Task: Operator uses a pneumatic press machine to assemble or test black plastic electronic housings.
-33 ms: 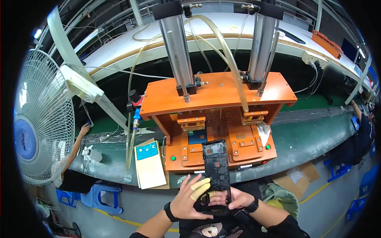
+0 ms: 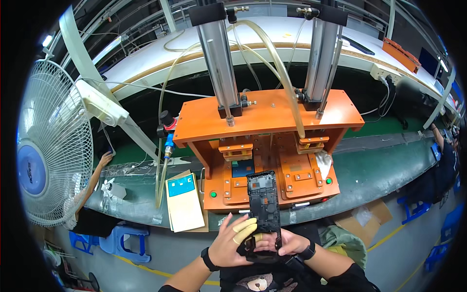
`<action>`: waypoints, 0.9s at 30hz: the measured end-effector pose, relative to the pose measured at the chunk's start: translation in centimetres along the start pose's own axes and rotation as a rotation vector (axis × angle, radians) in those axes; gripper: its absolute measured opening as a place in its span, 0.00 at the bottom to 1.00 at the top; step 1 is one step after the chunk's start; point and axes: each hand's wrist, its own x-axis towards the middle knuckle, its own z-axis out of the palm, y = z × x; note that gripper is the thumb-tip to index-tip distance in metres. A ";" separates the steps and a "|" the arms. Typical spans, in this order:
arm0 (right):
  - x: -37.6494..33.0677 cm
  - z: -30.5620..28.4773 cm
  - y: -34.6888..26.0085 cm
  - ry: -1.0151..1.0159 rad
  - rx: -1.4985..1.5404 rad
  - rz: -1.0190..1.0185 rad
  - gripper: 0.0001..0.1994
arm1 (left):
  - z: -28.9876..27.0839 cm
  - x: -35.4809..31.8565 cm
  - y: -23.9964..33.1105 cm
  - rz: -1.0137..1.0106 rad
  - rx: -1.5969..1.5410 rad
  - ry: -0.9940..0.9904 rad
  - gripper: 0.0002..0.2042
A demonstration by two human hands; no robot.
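1. Right grip [image 2: 294, 243]: closed on the black frame [image 2: 263, 207], its thumb on the right edge of the frame's lower part and fingers behind, seen through the opening there.
2. Left grip [image 2: 226, 247]: partly open, fingers spread, at the frame's lower left side; two fingers wear yellow finger cots [image 2: 244, 235]. How firmly it holds, I cannot tell.
3. The black frame lies lengthwise away from the person, in front of the orange press [image 2: 272, 113], its far end overlapping the press's base in view.
4. The press stands on the green worktop [image 2: 379, 163]; left of it lies a pale yellow pad [image 2: 187, 214] with a blue sheet [image 2: 181, 186] on top.
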 end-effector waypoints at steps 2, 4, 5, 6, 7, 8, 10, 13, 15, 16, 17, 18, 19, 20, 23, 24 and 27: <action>1.0 -0.6 0.1 -0.009 0.049 0.022 0.46 | -0.1 0.1 -0.6 -0.002 0.024 0.063 0.40; 1.9 -0.9 -0.3 -0.027 0.075 -0.019 0.45 | -0.6 0.8 -1.4 0.007 0.007 0.040 0.40; 2.1 -1.1 -0.5 -0.023 0.054 -0.031 0.44 | -1.0 1.4 -1.5 -0.020 -0.020 0.036 0.40; 2.4 -1.2 -0.7 -0.029 -0.005 -0.067 0.42 | -1.5 2.2 -1.8 -0.006 -0.009 0.031 0.37; 2.6 -0.7 -1.1 0.042 0.005 -0.086 0.41 | -1.8 2.8 -2.6 0.023 -0.060 0.059 0.36; 2.9 -0.1 -1.6 0.112 0.015 -0.106 0.41 | -2.1 3.4 -3.7 0.051 -0.108 0.086 0.34; 2.4 0.0 -1.8 0.130 -0.059 -0.138 0.39 | -3.6 5.1 -5.0 0.036 -0.010 0.118 0.34; 0.3 -1.5 -0.5 0.235 -0.290 -0.191 0.33 | -5.1 6.8 -7.4 -0.056 0.029 0.103 0.35; -1.3 -1.6 -0.1 0.269 -0.359 -0.169 0.32 | -5.5 7.8 -8.7 -0.114 0.038 0.039 0.36; -1.9 -1.6 -0.1 0.295 -0.427 -0.145 0.32 | -5.7 8.1 -9.1 -0.115 0.039 0.039 0.36; -2.7 -1.3 -0.1 0.336 -0.449 -0.146 0.31 | -5.8 8.3 -9.5 -0.093 0.059 -0.009 0.36; -3.6 -1.2 -0.3 0.335 -0.448 -0.144 0.31 | -5.9 8.5 -9.7 -0.071 0.079 -0.057 0.36; -4.6 -1.1 -0.6 0.381 -0.481 -0.161 0.31 | -6.0 8.9 -9.7 -0.072 0.101 -0.088 0.35; -5.4 -1.1 -0.8 0.427 -0.511 -0.177 0.30 | -6.3 9.2 -9.6 -0.073 0.099 -0.089 0.35; -7.3 -1.5 -0.9 0.542 -0.555 -0.255 0.31 | -6.8 9.9 -9.3 -0.091 0.155 -0.183 0.34; -7.7 -1.6 -0.7 0.581 -0.546 -0.267 0.32 | -7.0 9.8 -9.2 -0.113 0.187 -0.232 0.34; -7.8 -1.7 -0.4 0.582 -0.544 -0.277 0.31 | -6.9 9.3 -9.2 -0.091 0.205 -0.242 0.35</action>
